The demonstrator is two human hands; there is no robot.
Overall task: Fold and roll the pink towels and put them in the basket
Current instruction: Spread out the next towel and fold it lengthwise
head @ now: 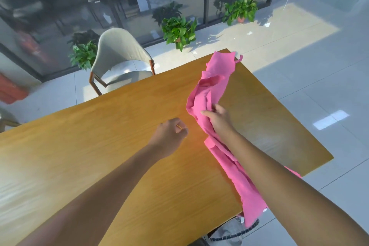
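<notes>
Pink towel (211, 94) is lying crumpled along bench (99, 146), one end hanging off. Right hand (216, 118) is gripping its middle; left hand (171, 132) is curled, empty. Probably light, limp; better taken by corners.

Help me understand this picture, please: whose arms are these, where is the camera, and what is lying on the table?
There is no machine here. A person wears a wide-angle camera on the head, looking forward and down, so the two bare arms are the person's own. The right hand grips a bunched pink towel that stretches along the right side of the wooden table and hangs over its near edge. The left hand is beside the towel with fingers curled and holds nothing. Beyond the table stand a grey chair and potted plants by glass walls. No basket can be clearly made out in this view.
</notes>
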